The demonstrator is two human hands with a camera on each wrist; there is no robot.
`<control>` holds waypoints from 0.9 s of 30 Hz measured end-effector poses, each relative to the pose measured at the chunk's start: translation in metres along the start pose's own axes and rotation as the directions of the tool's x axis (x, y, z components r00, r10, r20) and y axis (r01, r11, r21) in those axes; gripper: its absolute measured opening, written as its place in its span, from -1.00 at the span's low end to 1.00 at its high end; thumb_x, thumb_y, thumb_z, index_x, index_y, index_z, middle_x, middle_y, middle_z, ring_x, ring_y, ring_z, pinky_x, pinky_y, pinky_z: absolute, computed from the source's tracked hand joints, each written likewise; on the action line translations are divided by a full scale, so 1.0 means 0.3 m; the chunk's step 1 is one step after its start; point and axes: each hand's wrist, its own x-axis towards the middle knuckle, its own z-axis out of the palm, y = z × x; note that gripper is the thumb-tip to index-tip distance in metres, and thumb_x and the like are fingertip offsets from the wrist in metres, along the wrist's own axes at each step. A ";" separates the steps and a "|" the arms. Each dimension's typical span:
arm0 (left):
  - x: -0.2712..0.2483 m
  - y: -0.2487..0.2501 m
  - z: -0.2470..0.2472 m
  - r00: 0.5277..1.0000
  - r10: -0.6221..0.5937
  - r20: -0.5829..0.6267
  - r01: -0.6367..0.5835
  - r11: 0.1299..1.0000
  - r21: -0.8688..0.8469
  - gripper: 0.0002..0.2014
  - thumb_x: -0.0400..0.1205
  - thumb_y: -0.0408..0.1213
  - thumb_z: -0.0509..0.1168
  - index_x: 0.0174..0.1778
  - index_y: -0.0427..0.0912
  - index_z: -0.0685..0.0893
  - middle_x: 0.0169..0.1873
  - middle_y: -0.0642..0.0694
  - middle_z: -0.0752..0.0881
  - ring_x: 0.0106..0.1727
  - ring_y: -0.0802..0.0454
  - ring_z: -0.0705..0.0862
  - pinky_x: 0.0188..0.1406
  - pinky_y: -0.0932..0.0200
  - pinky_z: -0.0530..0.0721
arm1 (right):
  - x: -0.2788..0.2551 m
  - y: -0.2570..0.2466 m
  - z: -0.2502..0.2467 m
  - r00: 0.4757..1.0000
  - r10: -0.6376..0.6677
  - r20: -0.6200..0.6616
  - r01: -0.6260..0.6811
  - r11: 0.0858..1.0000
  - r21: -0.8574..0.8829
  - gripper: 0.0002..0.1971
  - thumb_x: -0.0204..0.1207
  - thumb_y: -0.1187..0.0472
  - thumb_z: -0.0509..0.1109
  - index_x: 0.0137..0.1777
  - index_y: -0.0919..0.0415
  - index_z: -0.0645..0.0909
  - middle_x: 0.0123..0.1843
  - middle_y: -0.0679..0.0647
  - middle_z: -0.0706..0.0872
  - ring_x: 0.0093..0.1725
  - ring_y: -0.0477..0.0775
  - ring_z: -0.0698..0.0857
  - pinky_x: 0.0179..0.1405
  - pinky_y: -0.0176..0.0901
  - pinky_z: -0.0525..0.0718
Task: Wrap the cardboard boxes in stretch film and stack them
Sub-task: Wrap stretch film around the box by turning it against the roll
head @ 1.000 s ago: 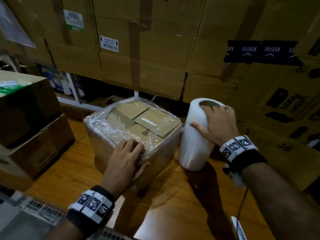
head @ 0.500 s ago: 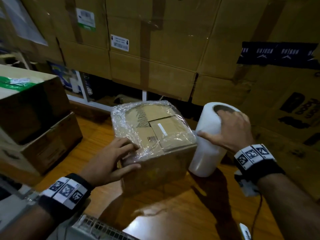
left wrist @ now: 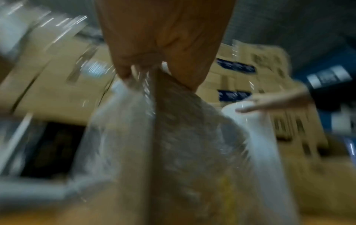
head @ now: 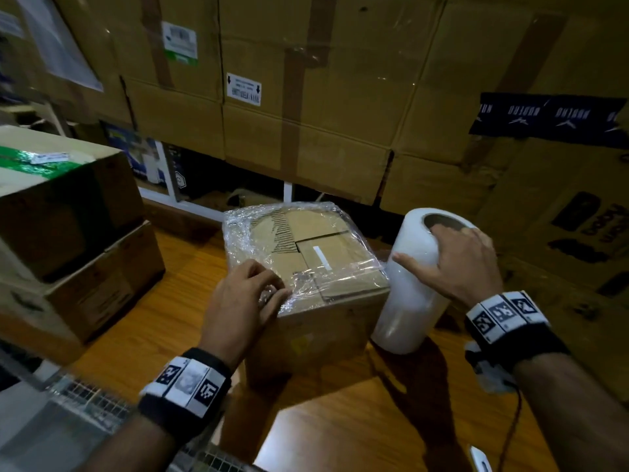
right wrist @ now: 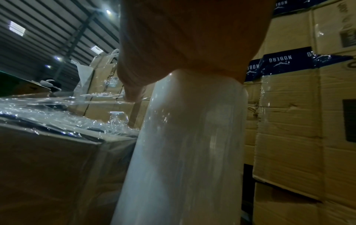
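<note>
L hand pinches film on box; R hand grips roll; cartons behind.

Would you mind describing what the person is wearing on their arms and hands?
Both hands, the left hand and the right hand, are bare, without gloves, and the forearms show no sleeves. Each wrist carries a black band topped with white blocks printed with black square-pattern markers. A thin dark cable hangs from the right wrist unit.
</note>
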 end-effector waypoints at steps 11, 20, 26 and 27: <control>0.052 0.242 0.029 0.973 0.139 0.184 -0.185 0.947 0.264 -0.55 0.62 -0.14 0.49 0.45 -0.04 0.67 0.39 -0.11 0.59 0.34 -0.08 0.52 0.29 0.00 0.64 | 0.018 0.042 -0.029 0.980 -0.083 0.181 0.057 0.988 0.142 -0.26 0.45 -0.34 -0.01 0.45 0.11 0.52 0.23 0.12 0.70 0.23 0.24 0.59 0.53 0.25 0.32; 0.077 0.274 0.233 0.972 0.113 0.204 -0.180 0.918 0.352 -0.34 0.67 0.35 0.08 0.43 -0.11 0.59 0.24 -0.14 0.61 0.18 -0.14 0.58 0.11 -0.11 0.60 | 0.011 0.077 -0.049 0.941 -0.163 0.298 0.115 0.978 0.174 -0.16 0.51 -0.36 -0.02 0.71 0.10 0.33 0.57 0.09 0.56 0.52 0.21 0.47 0.64 0.14 0.12; 0.078 0.177 0.230 0.953 0.258 0.160 -0.300 0.876 0.378 -0.40 0.71 0.32 0.10 0.40 -0.10 0.61 0.27 -0.15 0.61 0.20 -0.17 0.59 0.11 -0.13 0.61 | 0.014 0.058 -0.040 0.985 -0.093 0.142 0.088 0.995 0.047 -0.22 0.58 -0.49 -0.04 0.49 0.04 0.57 0.31 0.07 0.76 0.31 0.17 0.67 0.47 0.16 0.43; 0.082 0.171 0.218 0.956 0.241 0.168 -0.289 0.872 0.395 -0.38 0.71 0.35 0.05 0.39 -0.09 0.62 0.26 -0.14 0.62 0.19 -0.15 0.59 0.11 -0.11 0.60 | 0.013 0.030 -0.032 0.991 -0.054 0.119 0.050 0.998 0.037 -0.20 0.56 -0.52 -0.06 0.45 0.06 0.59 0.26 0.08 0.77 0.26 0.19 0.69 0.44 0.16 0.45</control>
